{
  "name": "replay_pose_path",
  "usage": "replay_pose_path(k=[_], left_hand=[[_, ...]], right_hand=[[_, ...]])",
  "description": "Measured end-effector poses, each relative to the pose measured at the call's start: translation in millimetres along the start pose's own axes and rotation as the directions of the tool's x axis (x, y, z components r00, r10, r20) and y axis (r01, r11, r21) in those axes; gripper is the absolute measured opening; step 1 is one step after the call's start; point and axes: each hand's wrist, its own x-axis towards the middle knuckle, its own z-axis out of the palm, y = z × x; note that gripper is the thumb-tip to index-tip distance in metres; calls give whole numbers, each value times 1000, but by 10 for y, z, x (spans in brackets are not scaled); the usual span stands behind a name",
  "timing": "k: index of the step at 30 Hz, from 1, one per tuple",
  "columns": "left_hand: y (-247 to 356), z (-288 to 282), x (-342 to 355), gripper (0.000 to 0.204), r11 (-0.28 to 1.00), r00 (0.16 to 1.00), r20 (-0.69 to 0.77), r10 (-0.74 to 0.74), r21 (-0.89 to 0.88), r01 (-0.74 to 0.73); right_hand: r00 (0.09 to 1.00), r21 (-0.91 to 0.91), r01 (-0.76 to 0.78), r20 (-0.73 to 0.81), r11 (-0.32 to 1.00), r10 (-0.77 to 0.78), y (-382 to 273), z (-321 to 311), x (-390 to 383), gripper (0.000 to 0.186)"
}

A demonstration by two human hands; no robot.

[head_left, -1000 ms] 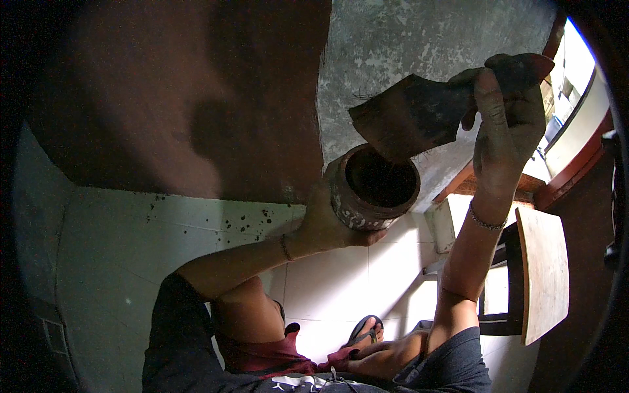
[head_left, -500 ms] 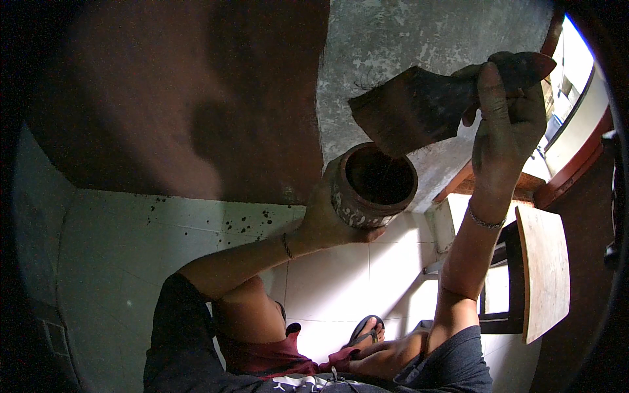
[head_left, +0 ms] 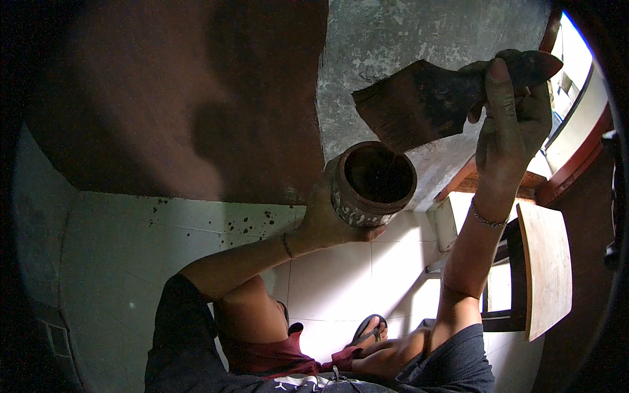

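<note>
My left hand (head_left: pixel 327 216) is wrapped round a paint can (head_left: pixel 365 213), its open mouth facing up and dark brown paint inside. In my right hand (head_left: pixel 514 124) is a wide paintbrush (head_left: pixel 426 105), gripped by its handle, with the thumb on top. The brush is tilted, its brown bristles pointing left and down, just above the can's rim. Ahead is a wall, brown paint (head_left: pixel 262 118) on its left part and bare mottled grey (head_left: pixel 393 33) on its right.
Pale floor tiles (head_left: pixel 327 281) lie below, with dark paint drips (head_left: pixel 249 226) near the wall's foot. A chair with a light wooden panel (head_left: pixel 549 272) stands at the right, below a bright opening (head_left: pixel 576 59). My sandalled foot (head_left: pixel 370 331) is on the floor.
The brush and my right hand have shifted slightly to the right, and the brush has turned a little, showing more of its bristle face. The can stays nearly in place.
</note>
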Motion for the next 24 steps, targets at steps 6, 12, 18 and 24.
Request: replay_pose_path(k=[6,12,18,24], left_hand=[[6,-20,5,99,999,1000,-9,21,40,-21],[4,-13,17,98,998,999,0,43,51,-43],[37,-33,14,97,996,999,3,38,77,-38],[29,-37,30,96,996,1000,2,30,88,-30]], right_hand=[[1000,13,-26,-9,1000,26,-10,8,-9,20],[1000,7,-16,7,1000,16,6,-18,-4,21],[999,-23,12,35,1000,-11,26,-37,-1,20],[1000,-7,5,27,1000,-5,23,-20,-9,20]])
